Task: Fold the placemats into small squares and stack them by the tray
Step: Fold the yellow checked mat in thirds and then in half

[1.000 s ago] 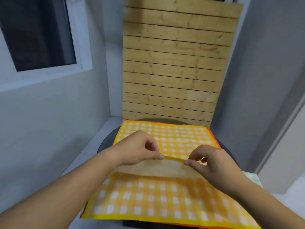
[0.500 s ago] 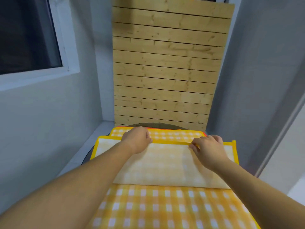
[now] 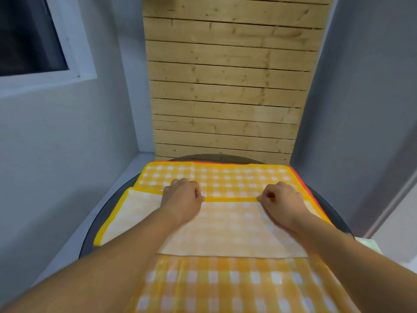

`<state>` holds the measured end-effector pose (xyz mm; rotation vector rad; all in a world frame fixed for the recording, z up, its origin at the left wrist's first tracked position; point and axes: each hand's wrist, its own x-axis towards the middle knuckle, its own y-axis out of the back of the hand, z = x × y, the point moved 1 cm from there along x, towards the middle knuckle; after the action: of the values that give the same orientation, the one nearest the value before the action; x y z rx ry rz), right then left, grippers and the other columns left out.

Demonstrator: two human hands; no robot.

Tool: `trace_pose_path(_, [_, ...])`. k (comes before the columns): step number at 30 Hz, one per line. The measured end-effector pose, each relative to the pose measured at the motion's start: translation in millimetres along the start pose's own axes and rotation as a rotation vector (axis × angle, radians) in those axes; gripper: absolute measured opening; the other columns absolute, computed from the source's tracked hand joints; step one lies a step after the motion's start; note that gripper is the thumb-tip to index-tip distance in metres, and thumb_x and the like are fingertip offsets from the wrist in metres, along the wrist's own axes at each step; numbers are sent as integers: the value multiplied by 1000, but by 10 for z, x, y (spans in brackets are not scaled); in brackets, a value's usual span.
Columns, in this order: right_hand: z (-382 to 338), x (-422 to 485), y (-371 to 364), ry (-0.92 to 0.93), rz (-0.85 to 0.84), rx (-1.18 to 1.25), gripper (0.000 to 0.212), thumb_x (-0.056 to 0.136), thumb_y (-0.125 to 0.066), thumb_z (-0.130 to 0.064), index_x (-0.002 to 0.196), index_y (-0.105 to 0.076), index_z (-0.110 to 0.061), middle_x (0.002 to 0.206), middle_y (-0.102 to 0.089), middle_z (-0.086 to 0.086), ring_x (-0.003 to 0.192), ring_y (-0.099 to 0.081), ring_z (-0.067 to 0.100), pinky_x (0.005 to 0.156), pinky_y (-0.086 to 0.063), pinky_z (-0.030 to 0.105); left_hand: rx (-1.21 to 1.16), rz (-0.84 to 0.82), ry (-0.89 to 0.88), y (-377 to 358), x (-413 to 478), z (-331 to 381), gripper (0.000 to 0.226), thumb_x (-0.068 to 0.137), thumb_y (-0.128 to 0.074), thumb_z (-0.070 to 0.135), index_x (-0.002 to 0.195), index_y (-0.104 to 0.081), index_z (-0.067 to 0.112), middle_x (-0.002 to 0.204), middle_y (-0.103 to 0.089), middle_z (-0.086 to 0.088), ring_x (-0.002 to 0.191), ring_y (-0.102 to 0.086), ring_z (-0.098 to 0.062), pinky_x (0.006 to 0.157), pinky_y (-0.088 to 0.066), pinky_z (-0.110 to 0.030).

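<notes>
Top mat [image 3: 230, 229]: yellow-and-white check, yellow hem. A flap lies folded across its middle, pale underside up, hemmed edge straight and short of the far edge. Checked face shows beyond and nearer. Lower mat [image 3: 221, 163]: only a red-orange hem shows, far and right.

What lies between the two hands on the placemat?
In the head view, only the yellow hem of the folded placemat runs between the left hand and the right hand. Nothing else lies there.
</notes>
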<state>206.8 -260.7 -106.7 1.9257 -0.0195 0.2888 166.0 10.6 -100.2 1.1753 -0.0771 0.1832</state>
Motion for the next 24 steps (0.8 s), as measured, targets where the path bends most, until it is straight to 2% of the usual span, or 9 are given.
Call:
trace_pose_path(9, [39,29,-35,-8,23,82,9,90,-63,-39,82,-62,-38,93,-60,-8,95,-54,21,78,-37,34,-92,52,18,-45,-40,-15,8,94,-62,34,86,-63,33,98,-58,9,107,-49,-19,96,-41,-37])
trace_pose_path(13, [-102,-109,149,46,92,83,7,90,-64,-40,94,-66,-34,104,-59,-8,105,-52,18,91,-44,40,-109,64,-43,104,-149,63,7,94,-61,31,91,-64,36,98,-60,10,106,-52,-18,97,-42,-37])
trace_pose_path(15, [-233,-311,314,152,118,132,5,89,-68,-37,90,-68,-32,103,-60,-11,104,-50,13,92,-43,34,-115,66,-139,231,-292,148,9,95,-61,29,92,-68,34,99,-60,11,105,-49,-15,95,-40,-34])
trace_pose_path(19, [-376,-934,452,350,-89,224,5,85,-70,-36,81,-71,-34,95,-61,-20,99,-52,1,86,-42,19,-170,-22,-374,375,-758,211,10,94,-64,32,90,-74,34,94,-62,15,101,-51,-7,94,-42,-31])
trace_pose_path(22, [-322,-1210,343,403,-187,167,8,85,-72,-42,87,-75,-35,101,-58,-25,105,-48,-4,89,-39,13,-214,-173,-410,302,-1016,123,9,90,-71,40,90,-78,34,94,-60,17,102,-50,-3,96,-41,-29])
trace_pose_path(24, [-272,-1237,275,382,-182,181,10,84,-73,-43,89,-77,-35,104,-58,-23,105,-48,-3,89,-39,15,-237,-213,-384,254,-1059,63,10,86,-76,42,92,-79,35,97,-60,17,105,-50,-2,99,-40,-29])
